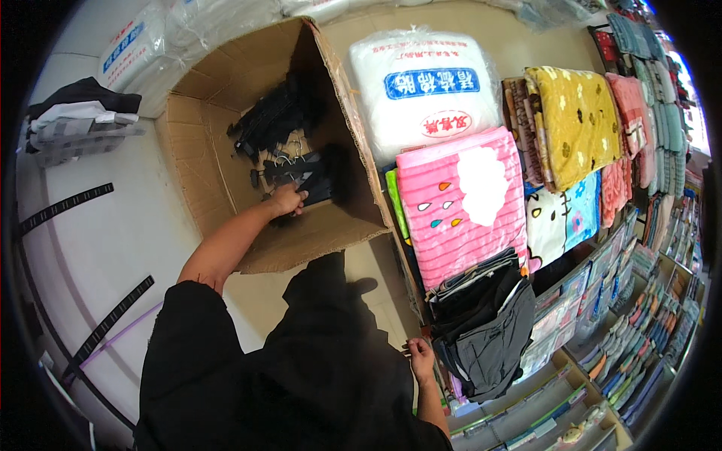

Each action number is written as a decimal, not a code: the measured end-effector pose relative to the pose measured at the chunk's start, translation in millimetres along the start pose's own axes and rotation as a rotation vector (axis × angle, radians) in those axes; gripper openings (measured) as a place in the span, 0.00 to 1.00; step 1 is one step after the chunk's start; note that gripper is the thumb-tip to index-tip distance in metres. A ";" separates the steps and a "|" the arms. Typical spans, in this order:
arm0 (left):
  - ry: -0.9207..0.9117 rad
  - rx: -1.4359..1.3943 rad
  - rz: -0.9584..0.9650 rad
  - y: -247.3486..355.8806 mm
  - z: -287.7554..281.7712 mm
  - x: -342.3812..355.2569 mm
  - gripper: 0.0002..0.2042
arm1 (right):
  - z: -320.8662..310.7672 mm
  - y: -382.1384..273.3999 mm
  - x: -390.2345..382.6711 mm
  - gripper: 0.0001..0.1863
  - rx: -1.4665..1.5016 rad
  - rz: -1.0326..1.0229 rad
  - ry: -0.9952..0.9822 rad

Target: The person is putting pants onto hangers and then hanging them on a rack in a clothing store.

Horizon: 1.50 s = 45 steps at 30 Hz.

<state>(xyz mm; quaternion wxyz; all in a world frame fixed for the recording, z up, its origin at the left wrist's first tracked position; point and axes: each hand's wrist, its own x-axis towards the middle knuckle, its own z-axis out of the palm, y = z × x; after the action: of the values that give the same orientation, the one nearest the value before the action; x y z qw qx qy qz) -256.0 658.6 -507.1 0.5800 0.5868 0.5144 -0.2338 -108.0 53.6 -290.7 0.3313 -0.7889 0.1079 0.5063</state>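
My left hand (287, 200) reaches down into a large open cardboard box (197, 155). Its fingers are closed at a heap of black hangers (304, 169) with thin metal hooks; whatever they grip is hidden. Deeper in the box lies another dark bundle (272, 119), partly in shadow. Low at my right side, my right hand (421, 359) is curled with its fingertips together. I cannot make out anything in it. Just right of that hand hangs a stack of black and dark grey trousers (485, 331).
A plastic-wrapped white quilt (425, 113) and a pink striped blanket (462, 207) sit right of the box. Farther right are a yellow folded blanket (575, 124) and shelves of packaged goods (632, 338). Folded clothes (83, 120) hang at the left wall, above black slotted rails (113, 319).
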 end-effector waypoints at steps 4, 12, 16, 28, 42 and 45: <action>0.048 -0.546 -0.039 49.9 8.4 -72.3 0.16 | -18.5 20.1 -5.8 0.13 -0.018 -0.059 0.037; 0.623 -1.156 0.389 101.3 58.6 -219.4 0.13 | -53.1 81.4 -36.3 0.11 0.078 -0.201 0.144; 0.540 -0.942 0.663 114.8 136.4 -318.6 0.17 | -69.5 113.9 -71.3 0.13 0.075 -0.306 0.200; 0.215 0.520 1.416 138.8 401.1 -523.2 0.20 | -174.1 102.7 -190.3 0.29 0.567 -0.674 -0.109; -0.034 0.688 1.682 197.5 484.3 -536.7 0.22 | -246.9 131.1 -199.1 0.15 1.322 -0.911 0.174; -0.113 0.682 1.618 214.9 486.7 -519.1 0.22 | -263.7 127.2 -200.6 0.16 1.304 -0.891 0.263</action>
<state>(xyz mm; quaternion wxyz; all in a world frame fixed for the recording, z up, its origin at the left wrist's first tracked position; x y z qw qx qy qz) -98.8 81.0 -66.4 0.3856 0.9001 -0.1865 0.0792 -73.6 -242.4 -98.0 0.8812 -0.4586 0.0951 0.0645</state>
